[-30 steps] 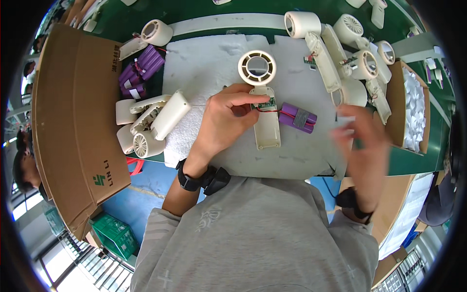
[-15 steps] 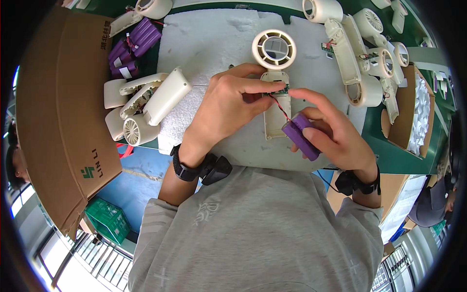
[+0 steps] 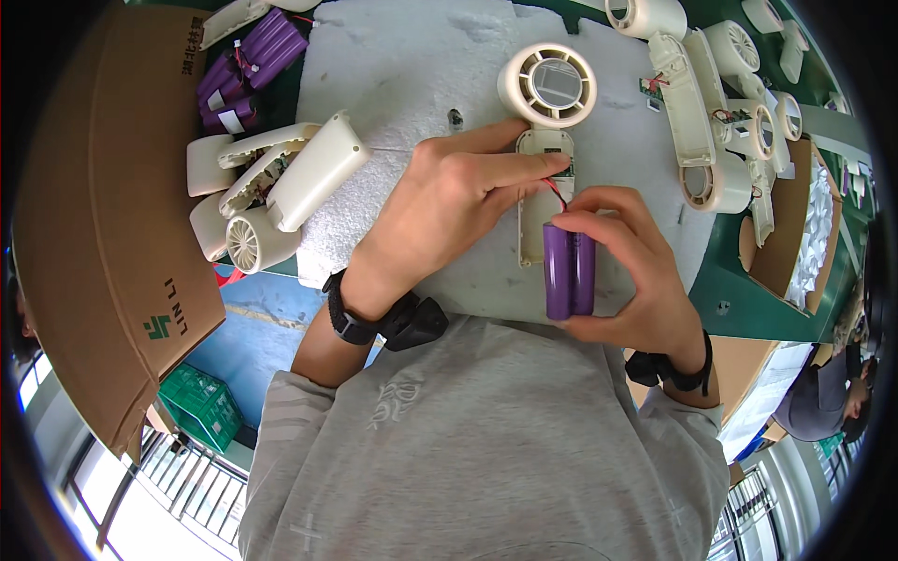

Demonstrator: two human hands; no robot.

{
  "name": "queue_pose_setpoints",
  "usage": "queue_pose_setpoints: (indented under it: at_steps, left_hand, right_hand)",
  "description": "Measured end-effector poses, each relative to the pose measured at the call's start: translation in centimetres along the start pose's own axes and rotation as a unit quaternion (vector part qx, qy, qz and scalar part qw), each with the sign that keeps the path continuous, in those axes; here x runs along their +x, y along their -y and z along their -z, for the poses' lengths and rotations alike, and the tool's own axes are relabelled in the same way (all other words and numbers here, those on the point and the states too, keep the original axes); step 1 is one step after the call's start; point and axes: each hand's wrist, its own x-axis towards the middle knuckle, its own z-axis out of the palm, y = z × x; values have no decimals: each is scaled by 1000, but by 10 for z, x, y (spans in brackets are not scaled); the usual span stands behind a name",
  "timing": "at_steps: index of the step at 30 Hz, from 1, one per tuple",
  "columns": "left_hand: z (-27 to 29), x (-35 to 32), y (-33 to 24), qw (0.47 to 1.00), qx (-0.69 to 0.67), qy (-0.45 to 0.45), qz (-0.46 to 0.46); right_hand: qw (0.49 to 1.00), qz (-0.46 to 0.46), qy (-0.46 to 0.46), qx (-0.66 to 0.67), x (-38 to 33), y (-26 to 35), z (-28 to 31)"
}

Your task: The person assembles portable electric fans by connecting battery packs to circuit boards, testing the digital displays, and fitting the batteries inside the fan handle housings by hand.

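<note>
A cream handheld fan (image 3: 530,238) lies on the foam mat, its round grille at the far end and its handle shell uncovered. My left hand (image 3: 458,192) reaches over the handle, closed, with the index fingertip on a small green circuit board (image 3: 564,172) and the thumb close by the wires. Those fingers partly cover the board. Between thumb and fingers, my right hand (image 3: 631,266) grips a purple two-cell battery pack (image 3: 570,271) by its ends. The pack stands lengthwise beside the handle's near end. Red and black wires (image 3: 556,194) run from it toward the board.
White foam mat (image 3: 393,56) covers the table. Cream fan parts (image 3: 313,173) are piled left, near purple battery packs (image 3: 267,47) and a tall cardboard box (image 3: 112,206). More fan shells (image 3: 683,103) lie right, beside an open carton (image 3: 781,243). A person (image 3: 823,397) is at far right.
My right hand has turned the battery pack from slanted to lengthwise and now holds it by its ends. Its index finger has left the board area. The view has shifted slightly.
</note>
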Motion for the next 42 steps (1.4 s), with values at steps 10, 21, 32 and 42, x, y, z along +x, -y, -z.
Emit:
queue_pose_setpoints:
  at_steps: [10,21,32,42]
  left_hand:
    - [6,0,-2,999,9,44,0]
    - [7,-1,3,999,-8,42,-6]
    - [12,2,5,995,-64,70,28]
    - [12,3,3,989,-84,88,84]
  right_hand:
    - [996,-5,-70,-57,4,-12,-20]
    - [984,-5,-128,-126,-1,-5,-34]
    - [985,-31,-121,-117,9,-2,-31]
    - [983,-96,-111,-110,12,5,-36]
